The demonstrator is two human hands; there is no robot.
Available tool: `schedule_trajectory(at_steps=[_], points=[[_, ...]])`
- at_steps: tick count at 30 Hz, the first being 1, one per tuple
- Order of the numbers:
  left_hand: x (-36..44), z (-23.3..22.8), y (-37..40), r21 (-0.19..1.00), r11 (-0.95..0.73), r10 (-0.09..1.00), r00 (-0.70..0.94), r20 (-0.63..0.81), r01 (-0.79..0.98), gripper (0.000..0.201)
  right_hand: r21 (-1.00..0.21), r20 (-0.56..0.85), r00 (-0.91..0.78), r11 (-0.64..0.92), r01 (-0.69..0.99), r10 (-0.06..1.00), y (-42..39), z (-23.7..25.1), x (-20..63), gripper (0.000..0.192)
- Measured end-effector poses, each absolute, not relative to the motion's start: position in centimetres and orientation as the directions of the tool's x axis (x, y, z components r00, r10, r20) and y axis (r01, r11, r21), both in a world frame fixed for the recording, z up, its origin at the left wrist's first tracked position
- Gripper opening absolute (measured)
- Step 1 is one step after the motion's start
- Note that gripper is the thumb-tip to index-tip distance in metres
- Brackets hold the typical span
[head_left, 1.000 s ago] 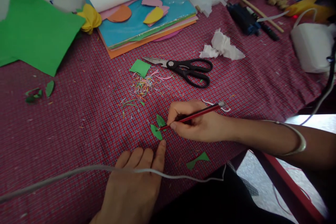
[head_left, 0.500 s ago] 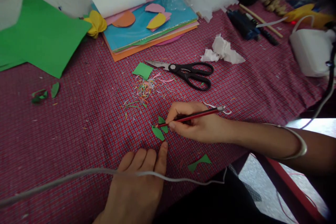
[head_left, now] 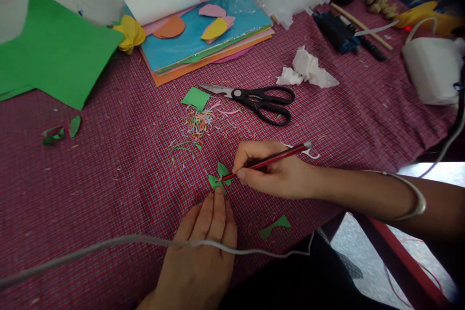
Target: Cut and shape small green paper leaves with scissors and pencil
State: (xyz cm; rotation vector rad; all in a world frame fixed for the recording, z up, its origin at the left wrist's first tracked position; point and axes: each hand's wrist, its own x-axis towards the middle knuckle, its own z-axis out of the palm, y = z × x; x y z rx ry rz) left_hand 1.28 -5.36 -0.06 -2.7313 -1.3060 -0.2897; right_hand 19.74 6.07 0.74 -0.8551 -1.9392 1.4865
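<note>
My right hand (head_left: 276, 172) grips a red pencil (head_left: 279, 156), whose tip rests on a small green paper leaf cutout (head_left: 220, 176) lying on the red checked tablecloth (head_left: 119, 174). My left hand (head_left: 201, 252) lies flat on the cloth just below it, fingers together, a fingertip pressing the lower leaf of the cutout. A grey cable (head_left: 90, 249) runs across the back of that hand. A second green leaf cutout (head_left: 275, 226) lies to the right of my left hand.
Black scissors (head_left: 259, 99) lie beyond the cutout beside a green paper square (head_left: 196, 98) and several coloured paper shavings (head_left: 198, 123). Behind are a stack of coloured sheets (head_left: 207, 41), a large green sheet (head_left: 54, 53), crumpled tissue (head_left: 307, 69) and a white device (head_left: 432, 70).
My left hand slid forward and its fingertip now presses on the green leaf cutout. The pencil tip shifted slightly on the leaf; my right hand stayed in place.
</note>
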Motion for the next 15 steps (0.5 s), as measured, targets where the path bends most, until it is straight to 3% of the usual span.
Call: schedule_trajectory(at_steps=[4,9,15], points=[[1.2,0.03,-5.35,-0.012,-0.635,0.758,0.626,0.184,0.773,0.041,-0.957,0.04,-0.679,0.224,0.185,0.733,6.08,0.81,19.67,0.012],[1.18,-0.17,-5.33,-0.01,-0.628,0.762,0.617,0.197,0.778,0.043,-0.967,0.033,-0.625,0.184,0.179,0.78,6.03,0.76,19.69,0.012],[1.29,0.33,-4.94,-0.021,-0.641,0.752,0.633,0.184,0.767,0.044,-0.967,0.018,-0.694,0.189,0.171,0.72,6.05,0.83,19.76,0.012]])
